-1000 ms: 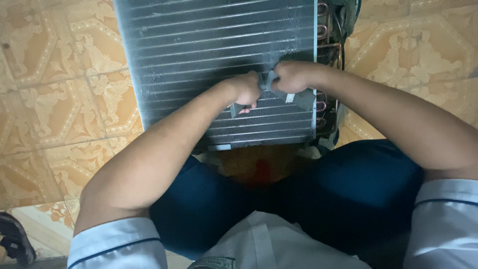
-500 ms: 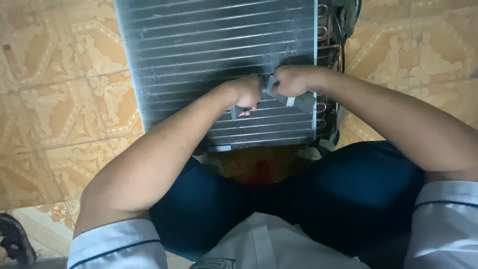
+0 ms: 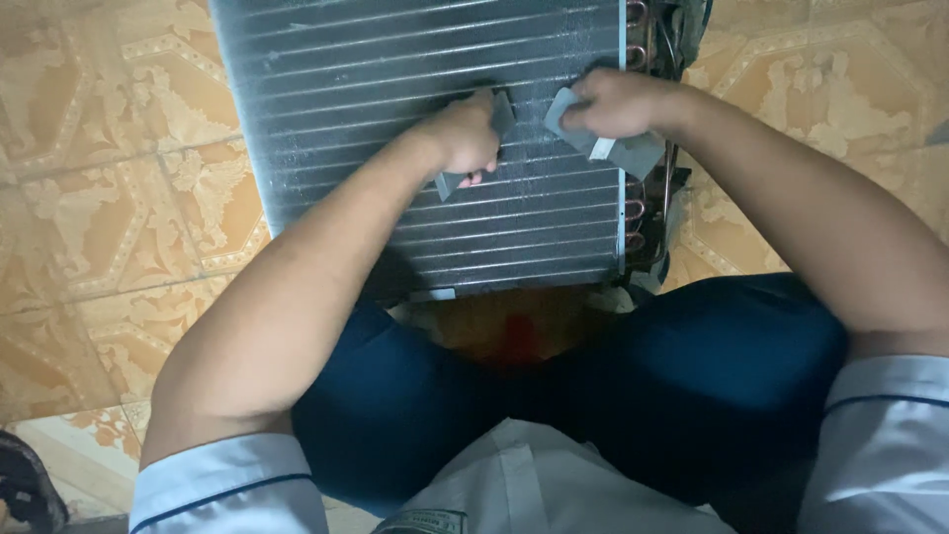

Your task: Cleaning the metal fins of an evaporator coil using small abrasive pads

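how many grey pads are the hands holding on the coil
2. One grey pad sits in the left hand; the other grey pad is under the right hand. Both press on the finned coil.

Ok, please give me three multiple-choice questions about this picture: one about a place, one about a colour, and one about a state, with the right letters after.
1. Where does the finned metal coil lie?
A. on a wooden bench
B. on the patterned tile floor, in front of the person's knees
C. against a wall

2. What colour are the flat pieces held in the hands?
A. grey
B. red
C. yellow

3. How are the two hands?
A. both open and flat
B. one resting on a knee
C. each closed around a grey piece, on the coil

Answers:
1 B, the tan tiles show on both sides of the coil.
2 A, the left piece and the right piece are both grey.
3 C, the left hand and the right hand each grip a piece over the fins.
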